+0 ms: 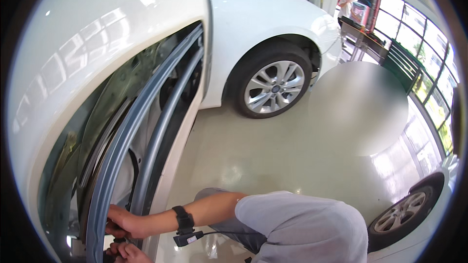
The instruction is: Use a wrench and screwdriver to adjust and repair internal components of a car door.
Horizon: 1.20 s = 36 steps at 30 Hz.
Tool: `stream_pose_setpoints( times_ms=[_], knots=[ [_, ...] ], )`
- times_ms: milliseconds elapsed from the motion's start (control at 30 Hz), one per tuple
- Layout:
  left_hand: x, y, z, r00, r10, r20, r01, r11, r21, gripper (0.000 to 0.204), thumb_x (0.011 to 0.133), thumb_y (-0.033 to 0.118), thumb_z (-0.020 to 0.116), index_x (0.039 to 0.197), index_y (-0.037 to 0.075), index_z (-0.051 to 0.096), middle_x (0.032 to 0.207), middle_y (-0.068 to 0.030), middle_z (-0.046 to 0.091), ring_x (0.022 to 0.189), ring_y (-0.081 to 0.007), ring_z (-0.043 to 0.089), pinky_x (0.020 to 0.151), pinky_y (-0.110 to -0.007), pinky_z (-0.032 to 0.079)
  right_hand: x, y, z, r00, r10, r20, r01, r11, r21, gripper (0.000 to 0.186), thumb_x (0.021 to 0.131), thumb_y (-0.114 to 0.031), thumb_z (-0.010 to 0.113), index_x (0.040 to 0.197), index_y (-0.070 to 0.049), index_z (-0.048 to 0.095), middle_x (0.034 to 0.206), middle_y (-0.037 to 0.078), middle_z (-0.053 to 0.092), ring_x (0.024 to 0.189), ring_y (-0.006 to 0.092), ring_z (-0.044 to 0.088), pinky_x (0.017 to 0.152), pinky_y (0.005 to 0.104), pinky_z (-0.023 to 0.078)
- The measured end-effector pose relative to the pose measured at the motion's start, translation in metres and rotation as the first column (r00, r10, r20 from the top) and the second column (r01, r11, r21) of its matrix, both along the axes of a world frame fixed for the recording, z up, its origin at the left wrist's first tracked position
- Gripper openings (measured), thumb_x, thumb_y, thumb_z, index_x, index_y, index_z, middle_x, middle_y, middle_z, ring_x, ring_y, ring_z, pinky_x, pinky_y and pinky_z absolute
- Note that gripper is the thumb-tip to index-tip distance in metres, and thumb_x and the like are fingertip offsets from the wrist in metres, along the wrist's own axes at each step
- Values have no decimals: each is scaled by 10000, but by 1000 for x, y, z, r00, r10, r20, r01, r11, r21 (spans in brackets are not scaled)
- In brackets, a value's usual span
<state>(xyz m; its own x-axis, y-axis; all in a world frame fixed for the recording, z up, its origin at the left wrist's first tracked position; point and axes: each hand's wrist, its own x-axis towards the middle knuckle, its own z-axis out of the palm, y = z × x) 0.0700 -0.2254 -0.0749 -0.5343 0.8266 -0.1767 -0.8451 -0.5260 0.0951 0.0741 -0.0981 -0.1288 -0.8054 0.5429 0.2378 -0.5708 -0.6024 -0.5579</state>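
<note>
Right hand (123, 221) at lower left of frame, fingers curled in just beside the lower stretch of the blue-grey metal rail (116, 156); grip hidden, can't tell what it's on. Left hand (129, 252) just below it at the bottom edge, fingers bent around a small dark spot; can't tell if it's gripping.

Black wrist strap (184, 220) on right wrist, black pod (187, 238) just below, thin cable (229, 233) running right toward the grey sleeve (302, 224).

Crowding the hands: the rail, the silver tube (157, 139) to its right, and the white door panel (112, 24) framing the cavity. Rail sits left of center; long axis runs lower left to upper center, bowed, roughly alongside the tube.

Further out: front wheel (277, 87) upper center, second wheel (404, 214) lower right, workbench (363, 36) and a person (346, 7) upper right. Round blurred patch right of center.

Markings: wheel-center badge and pale pod label, both too small to read.
</note>
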Motion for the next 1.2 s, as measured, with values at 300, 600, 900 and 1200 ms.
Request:
stream_pose_setpoints(
  times_ms=[300,600,900,1200],
  knots=[
    [23,15,-3,955,-294,-26,294,941,170,146,913,26,289,941,-10,427,874,-82,409,800,-196,389,737,-316,326,39,11,28,963,-150,222,161,986,-36,450,907,-483,301,909,-84,508,488,-37,331,357,60,192,347,221,180],
    [55,51,-6,832,-267,-485,260,962,-83,327,958,332,358,844,40,452,710,13,377,429,-59,261,371,-190,180,114,33,34,876,-418,242,391,908,151,453,895,-493,411,700,-87,451,463,-33,335,345,57,246,332,223,155],
    [69,69,-20,647,-268,-714,159,963,-217,356,925,348,446,976,-2,481,622,11,387,424,-39,302,373,-181,250,120,50,32,801,-581,149,377,681,628,398,889,-374,488,665,-45,499,525,-17,421,470,71,385,434,241,316],
    [71,71,-7,60,-147,-987,137,981,-138,237,855,34,517,1085,1,471,786,-70,538,528,-84,440,462,-195,381,213,21,15,708,-701,85,324,429,843,152,888,-160,522,886,-12,558,693,59,596,626,106,531,557,256,412]
  ],
)
